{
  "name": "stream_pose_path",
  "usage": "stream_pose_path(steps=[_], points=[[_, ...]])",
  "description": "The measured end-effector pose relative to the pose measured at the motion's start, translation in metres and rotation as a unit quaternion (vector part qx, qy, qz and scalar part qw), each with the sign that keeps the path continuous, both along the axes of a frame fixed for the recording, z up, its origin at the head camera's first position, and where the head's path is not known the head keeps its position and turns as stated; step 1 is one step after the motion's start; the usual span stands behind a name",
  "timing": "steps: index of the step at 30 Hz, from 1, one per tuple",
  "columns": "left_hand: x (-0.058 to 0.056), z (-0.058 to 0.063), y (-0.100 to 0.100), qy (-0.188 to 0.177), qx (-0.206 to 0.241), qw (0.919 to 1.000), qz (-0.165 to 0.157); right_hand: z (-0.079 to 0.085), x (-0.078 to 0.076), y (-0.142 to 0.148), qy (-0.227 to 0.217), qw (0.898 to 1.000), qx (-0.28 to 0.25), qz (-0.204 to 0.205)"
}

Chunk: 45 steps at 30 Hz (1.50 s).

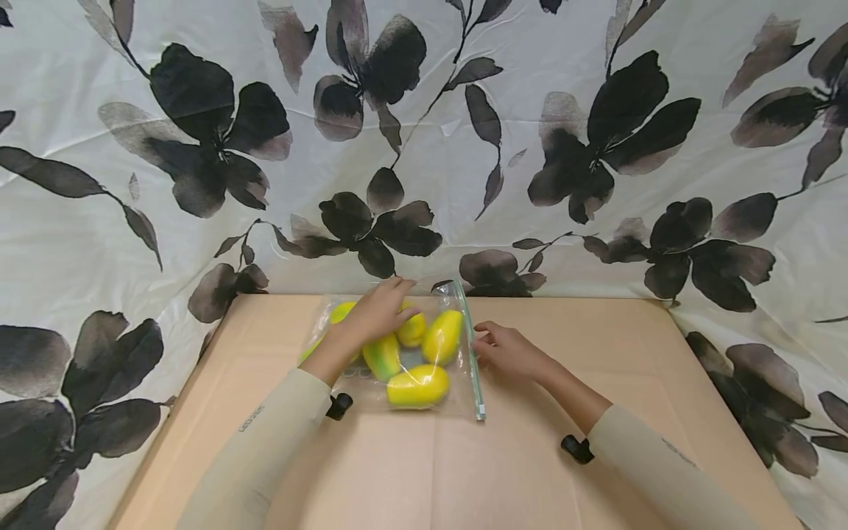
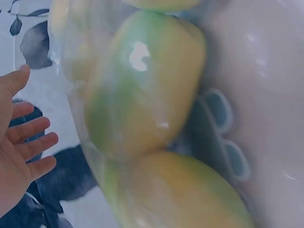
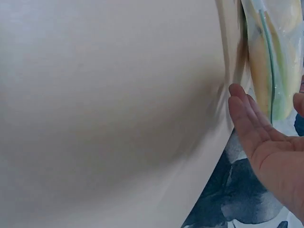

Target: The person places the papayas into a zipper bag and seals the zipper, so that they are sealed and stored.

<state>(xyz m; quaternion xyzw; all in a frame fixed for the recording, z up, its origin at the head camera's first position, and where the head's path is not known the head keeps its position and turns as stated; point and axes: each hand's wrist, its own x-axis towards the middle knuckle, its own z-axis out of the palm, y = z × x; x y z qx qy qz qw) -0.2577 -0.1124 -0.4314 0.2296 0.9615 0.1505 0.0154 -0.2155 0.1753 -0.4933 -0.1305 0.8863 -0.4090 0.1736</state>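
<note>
A clear zip bag (image 1: pixel 371 397) with a green zip strip (image 1: pixel 473 353) lies on the cardboard-coloured board, holding several yellow-green mangoes (image 1: pixel 419 386). My left hand (image 1: pixel 376 315) is over the bag's far left part, overlapping the fruit in the head view. Its fingers (image 2: pixel 42 142) are spread apart beside the bag's plastic in the left wrist view. To the right of the zip strip is my right hand (image 1: pixel 509 352), fingertips close to the strip. The right wrist view shows its fingers (image 3: pixel 249 116) extended near the bag's zip side, with nothing in the palm.
The board (image 1: pixel 530 471) has a straight far edge just behind the bag. A white cloth (image 1: pixel 464 162) with dark flower prints rises behind it and lies along both sides. A black wrist device (image 1: pixel 578 449) sits by the right sleeve, another (image 1: pixel 339 406) by the left.
</note>
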Motion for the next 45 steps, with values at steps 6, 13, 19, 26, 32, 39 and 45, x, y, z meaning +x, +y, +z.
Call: stream_pose_path(steps=[6,13,19,26,32,39,45], points=[[0.013,-0.005,-0.028,-0.001,0.038,0.999,0.022,-0.009,-0.011,-0.007,-0.028,0.999,-0.043,-0.017],[0.031,-0.011,-0.067,0.001,0.074,0.9949,0.068,-0.015,-0.012,-0.015,-0.054,0.996,-0.068,-0.035],[0.037,-0.025,-0.096,-0.01,0.107,0.9873,0.118,-0.017,-0.011,-0.019,-0.045,0.996,-0.07,-0.045],[0.042,-0.043,-0.121,-0.071,0.169,0.9675,0.174,-0.015,-0.009,-0.019,-0.04,0.995,-0.076,-0.043],[0.05,-0.054,-0.129,-0.138,0.206,0.9479,0.2,-0.015,-0.009,-0.016,-0.029,0.996,-0.073,-0.038],[0.059,-0.058,-0.125,-0.155,0.225,0.9448,0.181,-0.012,-0.008,-0.003,-0.006,0.998,-0.051,-0.043],[0.064,-0.064,-0.11,-0.161,0.244,0.9438,0.154,-0.01,-0.004,0.019,-0.011,0.997,-0.046,-0.053]])
